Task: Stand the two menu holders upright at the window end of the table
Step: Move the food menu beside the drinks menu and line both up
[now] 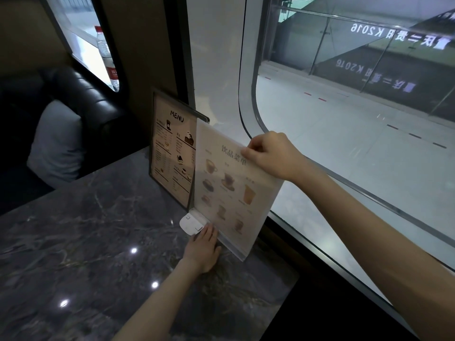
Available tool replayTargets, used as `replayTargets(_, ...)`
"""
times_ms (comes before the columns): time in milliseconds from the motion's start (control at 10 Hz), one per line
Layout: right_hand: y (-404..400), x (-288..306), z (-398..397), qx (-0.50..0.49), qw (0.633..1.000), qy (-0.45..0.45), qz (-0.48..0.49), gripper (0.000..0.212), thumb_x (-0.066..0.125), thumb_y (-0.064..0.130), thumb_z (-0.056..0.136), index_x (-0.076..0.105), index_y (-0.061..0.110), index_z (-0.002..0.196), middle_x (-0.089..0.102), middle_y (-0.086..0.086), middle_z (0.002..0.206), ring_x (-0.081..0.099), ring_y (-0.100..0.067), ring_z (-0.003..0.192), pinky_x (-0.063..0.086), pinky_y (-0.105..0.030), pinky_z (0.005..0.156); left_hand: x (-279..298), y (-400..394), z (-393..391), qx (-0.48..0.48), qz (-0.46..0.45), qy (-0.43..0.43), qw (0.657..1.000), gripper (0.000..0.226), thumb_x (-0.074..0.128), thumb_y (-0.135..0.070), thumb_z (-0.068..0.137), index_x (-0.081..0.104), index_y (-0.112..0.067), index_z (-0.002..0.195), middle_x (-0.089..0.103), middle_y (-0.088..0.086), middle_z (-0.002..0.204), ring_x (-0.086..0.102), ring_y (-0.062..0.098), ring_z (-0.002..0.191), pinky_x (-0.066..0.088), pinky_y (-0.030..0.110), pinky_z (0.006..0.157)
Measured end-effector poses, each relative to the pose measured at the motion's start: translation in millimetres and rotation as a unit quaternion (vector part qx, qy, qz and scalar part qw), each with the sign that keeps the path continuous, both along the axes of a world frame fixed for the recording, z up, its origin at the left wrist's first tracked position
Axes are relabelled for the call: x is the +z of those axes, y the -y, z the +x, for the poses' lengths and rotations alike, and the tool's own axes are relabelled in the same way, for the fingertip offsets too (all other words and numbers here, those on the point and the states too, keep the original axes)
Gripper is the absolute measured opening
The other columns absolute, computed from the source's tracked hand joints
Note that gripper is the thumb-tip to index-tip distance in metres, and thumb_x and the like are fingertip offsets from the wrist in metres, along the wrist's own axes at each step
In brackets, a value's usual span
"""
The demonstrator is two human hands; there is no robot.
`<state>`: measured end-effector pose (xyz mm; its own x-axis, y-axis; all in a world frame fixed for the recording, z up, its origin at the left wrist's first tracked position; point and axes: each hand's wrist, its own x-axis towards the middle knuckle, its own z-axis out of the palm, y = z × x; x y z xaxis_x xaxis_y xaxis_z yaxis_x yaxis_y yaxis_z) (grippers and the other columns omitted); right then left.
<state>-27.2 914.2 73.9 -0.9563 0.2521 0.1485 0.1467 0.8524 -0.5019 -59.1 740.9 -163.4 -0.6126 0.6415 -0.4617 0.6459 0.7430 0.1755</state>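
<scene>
A dark-framed menu holder point(172, 148) with "MENU" printed on it stands upright on the grey marble table point(86, 242), against the wall by the window. In front of it stands a clear acrylic menu holder point(229, 193) showing pictures of drinks, its base on the table along the window side. My right hand point(269, 153) pinches its top edge. My left hand point(203, 247) rests flat on the table with its fingertips at the holder's base, touching a small white device point(189, 223).
A large curved window point(344, 119) runs along the table's right side. A black padded seat point(81, 99) lies beyond the table, with a grey cushion point(56, 143) on it. A water bottle point(107, 55) stands on the sill of a second window.
</scene>
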Motion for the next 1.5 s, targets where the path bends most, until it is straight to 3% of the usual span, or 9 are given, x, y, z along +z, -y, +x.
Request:
replayTargets(100,3.1,1.7,0.4,0.001,1.0,0.014,0.012,0.03,0.051,0.027,0.089,0.068,0.003,0.091,0.065,-0.011,0.079,0.058,-0.026,0.076,0.051,-0.039,0.074,2.7,0.1,-2.1,-0.008,-0.009,-0.009,1.0,0.062,0.021,-0.039,0.099,0.001,-0.012,0.151,-0.004,0.005,0.161,-0.003,0.017,0.148,0.008,0.041,0.119)
replayTargets(200,3.6,3.0,-0.2,0.003,1.0,0.014,0.012,0.027,0.049,0.024,0.09,0.067,0.004,0.093,0.064,-0.011,0.081,0.056,-0.025,0.076,0.05,-0.037,0.073,5.6,-1.0,-3.4,-0.004,-0.01,0.0,1.0,0.06,0.02,-0.038,0.099,0.003,-0.012,0.151,-0.003,0.005,0.161,-0.001,0.018,0.148,0.007,0.042,0.119)
replayTargets(800,-6.7,-1.5,-8.0,-0.028,0.999,-0.011,0.022,0.027,0.045,0.009,0.085,0.064,-0.01,0.086,0.067,-0.028,0.086,0.06,-0.037,0.083,0.048,-0.037,0.065,5.7,-0.1,-6.4,0.019,-0.003,0.024,1.0,0.056,0.017,-0.038,0.1,0.004,-0.017,0.151,-0.006,0.004,0.161,-0.004,0.019,0.148,0.005,0.041,0.119)
replayTargets(900,-6.6,-1.4,-7.5,-0.028,0.999,-0.005,0.019,0.027,0.045,0.01,0.086,0.065,-0.008,0.087,0.068,-0.026,0.085,0.057,-0.033,0.079,0.039,-0.03,0.062,5.5,-0.4,-6.5,0.02,0.002,0.026,0.999,0.056,0.017,-0.038,0.1,0.005,-0.018,0.151,-0.006,0.003,0.161,-0.004,0.018,0.148,0.006,0.041,0.119)
replayTargets(1100,-5.9,1.3,-6.9,-0.024,0.999,0.001,0.02,0.027,0.045,0.011,0.088,0.067,-0.004,0.091,0.067,-0.016,0.086,0.054,-0.025,0.076,0.038,-0.024,0.054,7.0,0.4,-6.2,0.02,0.006,0.03,0.999,0.056,0.017,-0.038,0.1,0.005,-0.018,0.151,-0.006,0.003,0.161,-0.003,0.019,0.148,0.005,0.042,0.119)
replayTargets(1400,-3.5,2.3,-8.3,-0.026,0.999,0.003,0.036,0.027,0.048,0.017,0.088,0.067,-0.002,0.093,0.068,-0.02,0.089,0.055,-0.027,0.075,0.044,-0.033,0.064,8.6,0.8,-5.3,0.02,-0.002,0.035,0.999,0.057,0.017,-0.039,0.1,0.004,-0.018,0.151,-0.007,0.003,0.161,-0.004,0.019,0.148,0.004,0.041,0.119)
replayTargets(1500,-2.2,4.2,-9.0,-0.026,0.999,0.009,0.033,0.028,0.047,0.019,0.089,0.065,0.002,0.101,0.068,-0.018,0.097,0.06,-0.029,0.087,0.05,-0.038,0.075,9.3,1.2,-6.0,0.019,-0.001,0.034,0.999,0.057,0.016,-0.039,0.1,0.004,-0.017,0.151,-0.007,0.004,0.161,-0.004,0.02,0.148,0.004,0.041,0.119)
